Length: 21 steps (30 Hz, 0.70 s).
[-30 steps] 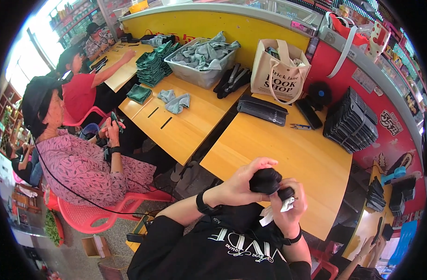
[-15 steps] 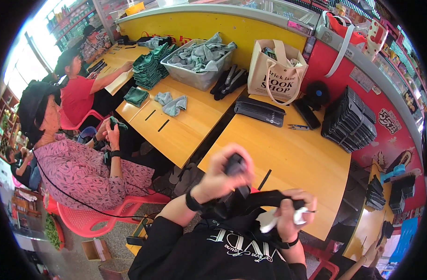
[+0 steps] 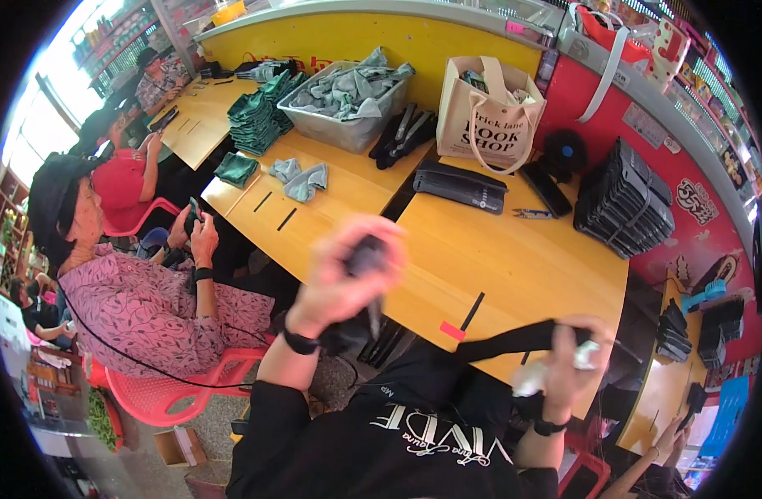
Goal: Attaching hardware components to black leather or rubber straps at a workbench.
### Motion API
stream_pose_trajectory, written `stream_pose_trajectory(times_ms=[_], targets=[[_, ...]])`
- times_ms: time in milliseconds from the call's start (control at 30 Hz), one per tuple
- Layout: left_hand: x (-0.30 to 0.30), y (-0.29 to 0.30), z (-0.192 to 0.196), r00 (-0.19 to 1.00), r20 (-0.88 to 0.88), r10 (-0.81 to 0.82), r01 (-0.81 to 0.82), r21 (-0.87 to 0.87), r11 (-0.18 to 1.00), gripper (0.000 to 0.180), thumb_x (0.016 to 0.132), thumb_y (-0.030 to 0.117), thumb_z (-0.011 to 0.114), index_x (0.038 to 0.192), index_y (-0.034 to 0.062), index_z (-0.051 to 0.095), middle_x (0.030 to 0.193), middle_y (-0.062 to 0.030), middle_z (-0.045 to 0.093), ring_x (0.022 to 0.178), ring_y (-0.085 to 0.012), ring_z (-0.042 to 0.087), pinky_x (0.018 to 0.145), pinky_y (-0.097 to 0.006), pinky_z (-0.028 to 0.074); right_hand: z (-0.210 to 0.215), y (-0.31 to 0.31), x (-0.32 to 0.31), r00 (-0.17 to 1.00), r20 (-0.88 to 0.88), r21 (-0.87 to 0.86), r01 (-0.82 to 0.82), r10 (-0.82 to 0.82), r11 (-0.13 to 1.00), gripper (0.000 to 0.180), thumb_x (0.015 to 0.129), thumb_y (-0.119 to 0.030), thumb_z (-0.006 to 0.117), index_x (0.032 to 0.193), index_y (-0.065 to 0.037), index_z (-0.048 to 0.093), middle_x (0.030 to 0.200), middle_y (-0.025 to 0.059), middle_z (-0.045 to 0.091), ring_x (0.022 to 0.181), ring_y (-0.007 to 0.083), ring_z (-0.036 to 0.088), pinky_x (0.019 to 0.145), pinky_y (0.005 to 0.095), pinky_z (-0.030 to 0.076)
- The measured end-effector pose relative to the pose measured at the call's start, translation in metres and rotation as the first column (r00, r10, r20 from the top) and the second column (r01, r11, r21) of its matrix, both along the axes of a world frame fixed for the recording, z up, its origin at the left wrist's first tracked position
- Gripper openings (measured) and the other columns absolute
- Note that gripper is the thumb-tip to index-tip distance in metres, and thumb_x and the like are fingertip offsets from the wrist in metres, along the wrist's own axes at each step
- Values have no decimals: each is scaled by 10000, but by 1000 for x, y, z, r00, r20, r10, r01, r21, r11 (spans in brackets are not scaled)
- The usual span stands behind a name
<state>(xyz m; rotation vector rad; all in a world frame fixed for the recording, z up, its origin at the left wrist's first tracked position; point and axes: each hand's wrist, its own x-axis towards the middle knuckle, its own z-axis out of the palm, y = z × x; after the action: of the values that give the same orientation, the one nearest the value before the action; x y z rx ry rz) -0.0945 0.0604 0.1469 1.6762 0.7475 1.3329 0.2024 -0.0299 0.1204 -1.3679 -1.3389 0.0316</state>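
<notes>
My left hand point(image 3: 352, 270) is raised over the front edge of the table, smeared by motion. Its fingers curl around a small dark object point(image 3: 366, 256) whose kind I cannot make out. Well to the right, my right hand point(image 3: 566, 370) is closed on the end of a black fabric strap point(image 3: 514, 339). A crumpled white piece point(image 3: 529, 379), cloth or paper, shows at the same hand. From there the strap runs left over the table edge towards dark material at my lap.
Across the wooden table point(image 3: 514, 258) lie a black flat pouch point(image 3: 460, 188), small pliers-like snips point(image 3: 532, 214), a tote bag point(image 3: 491, 116) and a stack of black pouches point(image 3: 624, 200). Green cloths point(image 3: 258, 116) and a grey-cloth bin point(image 3: 343, 125) stand farther left. A seated co-worker point(image 3: 148, 308) is close on my left.
My hands have moved apart: the left one up and to the left, the right one to the right with the strap. A far co-worker in red has drawn an arm back from the table.
</notes>
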Motion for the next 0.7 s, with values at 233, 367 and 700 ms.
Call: stream_pose_trajectory(times_ms=[233,367,700], targets=[[76,-13,-7,883,-287,-371,439,227,869,419,750,77,763,1098,10,541,988,-166,601,851,-345,605,721,-362,500,3,8,-42,871,31,-6,-491,491,871,340,744,-39,765,986,7,532,823,146,604,698,260,608,608,323,481],[72,-13,-4,817,-368,-445,514,114,850,414,763,61,739,1115,19,525,935,-162,586,828,-352,592,694,-372,485,2,3,-37,823,-50,-195,-564,566,802,341,769,-55,751,992,24,505,806,158,608,685,274,609,591,329,481],[38,0,6,998,-56,-10,24,248,969,307,813,23,699,1064,-18,525,876,-82,589,750,-168,602,665,-289,475,-23,-2,-4,834,-547,115,-12,73,993,221,902,-148,631,979,-5,480,896,119,573,614,152,537,506,266,433]])
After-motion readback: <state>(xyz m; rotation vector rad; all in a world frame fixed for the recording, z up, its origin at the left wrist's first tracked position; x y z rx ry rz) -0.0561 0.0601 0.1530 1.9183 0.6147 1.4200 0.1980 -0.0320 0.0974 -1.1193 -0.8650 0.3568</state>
